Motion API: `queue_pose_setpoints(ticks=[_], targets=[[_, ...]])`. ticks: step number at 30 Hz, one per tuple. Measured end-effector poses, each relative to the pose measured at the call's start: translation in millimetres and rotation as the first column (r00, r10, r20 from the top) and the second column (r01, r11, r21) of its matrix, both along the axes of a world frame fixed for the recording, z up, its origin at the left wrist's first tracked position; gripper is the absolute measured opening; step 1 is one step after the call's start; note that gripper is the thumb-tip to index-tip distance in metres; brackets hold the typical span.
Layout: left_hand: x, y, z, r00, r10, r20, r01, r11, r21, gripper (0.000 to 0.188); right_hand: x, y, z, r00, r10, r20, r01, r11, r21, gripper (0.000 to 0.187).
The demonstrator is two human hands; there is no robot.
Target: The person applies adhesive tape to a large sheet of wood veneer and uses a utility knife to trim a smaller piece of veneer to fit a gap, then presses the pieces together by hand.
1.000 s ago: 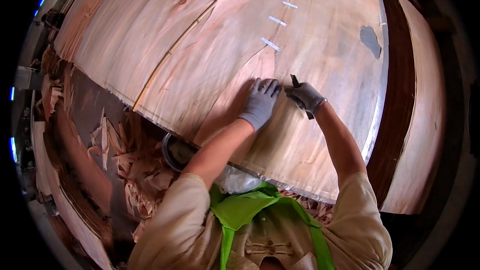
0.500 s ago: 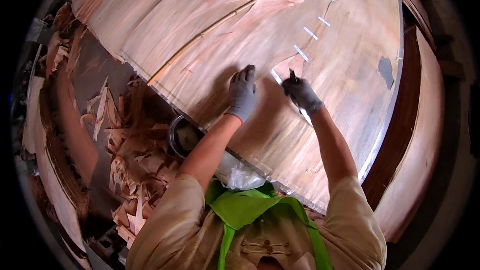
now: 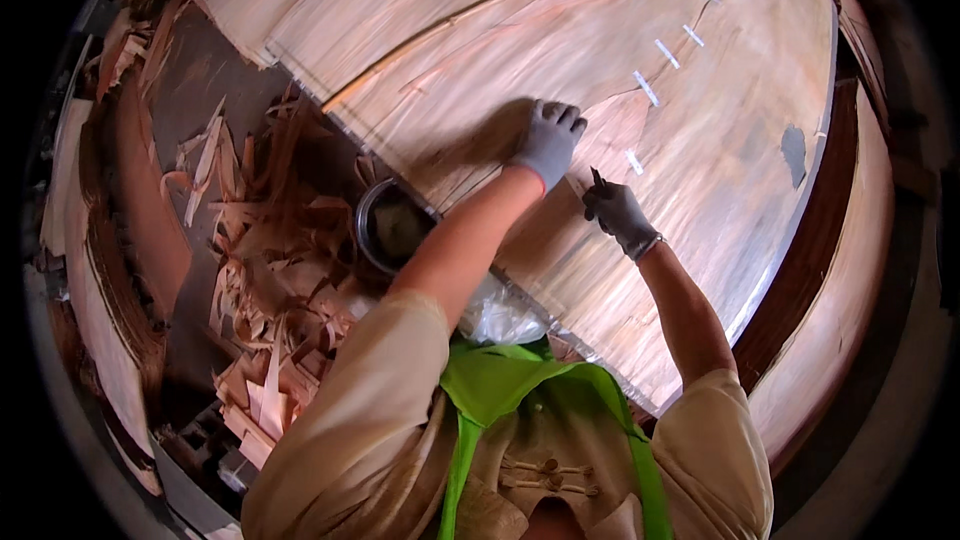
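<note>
A broad, pale wood veneer sheet (image 3: 700, 230) lies in front of me. My left hand (image 3: 551, 143), in a grey glove, rests on it with the fingers somewhat bent and apart, holding nothing. Beside it, my gloved right hand (image 3: 620, 215) is closed around a small dark tool (image 3: 597, 178), perhaps a knife, whose narrow end sticks out past the fingers. Just above that hand a short white tape strip (image 3: 634, 161) sits on the veneer. Farther off, more strips, such as this tape piece (image 3: 646, 88), cross a seam in a row.
Torn veneer scraps (image 3: 290, 260) pile up at the left. A round container (image 3: 390, 225) and clear plastic (image 3: 500, 315) lie by the sheet's near edge. Stacked curved veneer (image 3: 835, 290) stands at the right. A grey patch (image 3: 793, 155) marks the sheet's right side.
The view has shifted, so the sheet appears farther right and higher. A long white strip under my right hand no longer shows; a short tape strip is now visible there. My left hand moved nearer the seam.
</note>
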State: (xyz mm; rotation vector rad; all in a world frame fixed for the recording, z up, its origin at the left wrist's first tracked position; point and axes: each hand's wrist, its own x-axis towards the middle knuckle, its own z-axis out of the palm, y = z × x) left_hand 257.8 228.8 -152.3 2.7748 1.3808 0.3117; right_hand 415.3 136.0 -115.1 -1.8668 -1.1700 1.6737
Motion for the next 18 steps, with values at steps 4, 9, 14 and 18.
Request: queue_pose_setpoints(ticks=[4,9,14,18], targets=[[-76,25,27,0.905,0.122,0.407,-0.088,0.991,-0.101,0.063,-42,-22,23,0.973,0.232,0.006,-0.231,0.969,0.088,0.017],[-178,-47,48,0.792,0.308,0.527,-0.307,0.947,-0.092,0.049,-107,-8,-3,0.964,0.263,-0.044,-0.256,0.959,0.124,0.02],[-190,-133,18,0.994,0.073,0.077,-0.07,0.997,-0.039,0.056,-155,8,-21,0.973,0.191,0.13,-0.207,0.97,0.126,0.025],[-181,-143,10,0.994,-0.012,-0.111,0.0,0.994,-0.106,0.056,-138,-6,-20,0.971,0.184,0.156,-0.198,0.977,0.076,0.027]])
